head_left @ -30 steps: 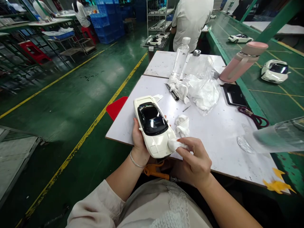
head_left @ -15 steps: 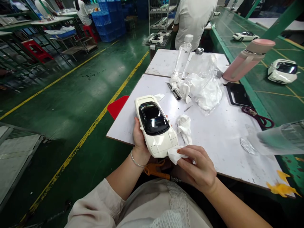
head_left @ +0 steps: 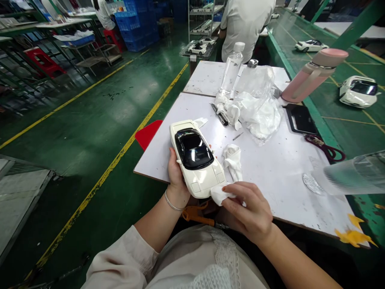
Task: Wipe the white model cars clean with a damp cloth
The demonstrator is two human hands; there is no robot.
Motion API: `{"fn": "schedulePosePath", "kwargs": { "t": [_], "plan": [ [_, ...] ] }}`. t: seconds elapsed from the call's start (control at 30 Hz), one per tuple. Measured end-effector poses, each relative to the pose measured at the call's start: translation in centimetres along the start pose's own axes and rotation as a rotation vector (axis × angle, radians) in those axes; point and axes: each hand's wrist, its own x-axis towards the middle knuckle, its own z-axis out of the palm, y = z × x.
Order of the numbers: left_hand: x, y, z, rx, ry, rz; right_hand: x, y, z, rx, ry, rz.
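Observation:
A white model car [head_left: 202,180] with a black roof and dark windows is tilted above the near left corner of the table. My left hand [head_left: 177,176] grips it from below and along its left side, with some fingertips showing past the right side. Pinched in my right hand [head_left: 251,208] is a white cloth [head_left: 219,194], which touches the front right corner of the car. Just beyond that hand a crumpled white cloth [head_left: 232,160] lies on the table. An orange air blow gun [head_left: 198,216] sits below the car, near my lap.
On the white table [head_left: 270,176] stand a clear bottle [head_left: 231,72], a plastic bag [head_left: 261,116], a pink flask [head_left: 314,76] and a black phone-like slab [head_left: 300,119]. A clear cup [head_left: 351,176] lies at right. Another person [head_left: 248,28] is beyond, beside a green line carrying white cars [head_left: 358,91].
Almost nothing differs. The view has shifted very slightly, and my right hand with the cloth stays at the car's front corner.

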Motion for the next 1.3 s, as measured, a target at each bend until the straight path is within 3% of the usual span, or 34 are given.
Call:
{"fn": "schedulePosePath", "kwargs": {
  "t": [0.2, 0.43, 0.53, 0.7, 0.8, 0.9, 1.03, 1.1, 1.2, 1.3],
  "plan": [
    [0.1, -0.1, -0.1, -0.032, 0.022, -0.008, -0.3, 1.5, 0.7, -0.097, 0.059, 0.086],
    [-0.2, -0.1, -0.2, -0.022, -0.082, 0.008, -0.4, 6.4, -2.0, -0.405, 0.005, 0.197],
    [-0.3, -0.1, -0.1, -0.004, -0.065, 0.003, 0.6, 7.9, -2.2, -0.480, -0.075, 0.295],
    [-0.1, -0.1, 0.1, -0.019, -0.033, 0.028, 1.9, 8.3, 0.7, -0.382, -0.407, 0.352],
    [-0.1, -0.1, 0.1, 0.000, -0.022, 0.030, 1.7, 8.8, 1.8, -0.321, -0.421, 0.349],
    [-0.1, -0.2, 0.0, 0.013, -0.021, 0.046, 1.5, 9.5, 0.9, -0.296, -0.352, 0.384],
    [0.0, -0.3, -0.3, -0.013, -0.094, 0.060, 2.4, 7.4, -1.4, -0.191, -0.050, 0.464],
    [0.0, -0.3, -0.5, -0.007, -0.099, 0.054, 3.1, 4.7, -1.8, -0.103, 0.009, 0.369],
    [0.1, -0.3, -0.6, 0.001, -0.067, 0.029, 3.4, 1.3, -1.2, 0.018, -0.144, 0.066],
    [0.1, -0.3, -0.6, -0.011, -0.069, 0.016, 2.7, 0.6, -0.7, 0.078, -0.279, -0.083]
  ]
}}
